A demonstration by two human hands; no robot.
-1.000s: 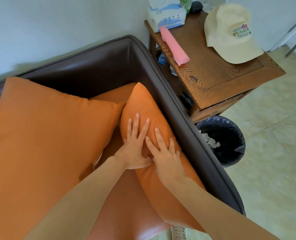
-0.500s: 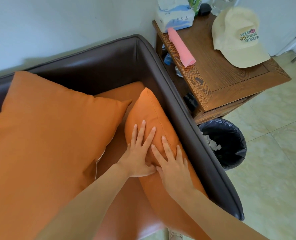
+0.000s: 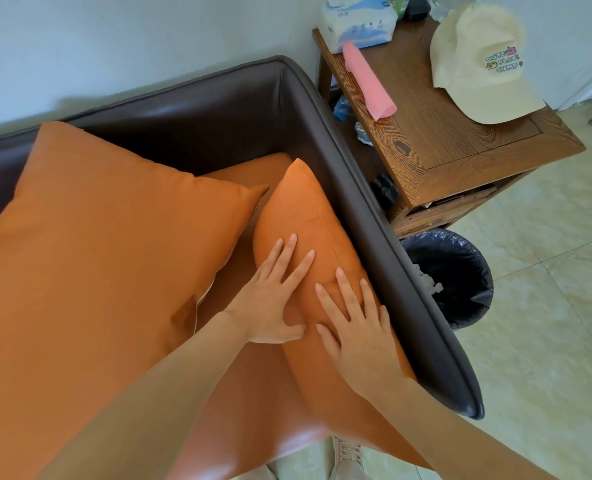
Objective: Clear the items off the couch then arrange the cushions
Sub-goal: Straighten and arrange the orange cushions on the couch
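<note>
On the brown couch [image 3: 374,216] by a wooden side table [image 3: 460,147], both hands' fingers [image 3: 287,261] press flat on an orange cushion [image 3: 308,216].

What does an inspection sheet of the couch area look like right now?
Surface: orange couch seat, dark frame.
Job's things: small cushion leaning on the armrest; large cushion against the backrest.
Clutter: nothing seen on the couch.
Grippers: left hand and right hand press flat on the small cushion.
Cables: nothing seen.
Surroundings: side table with cap, pink cloth, tissue pack; lined bin.
</note>
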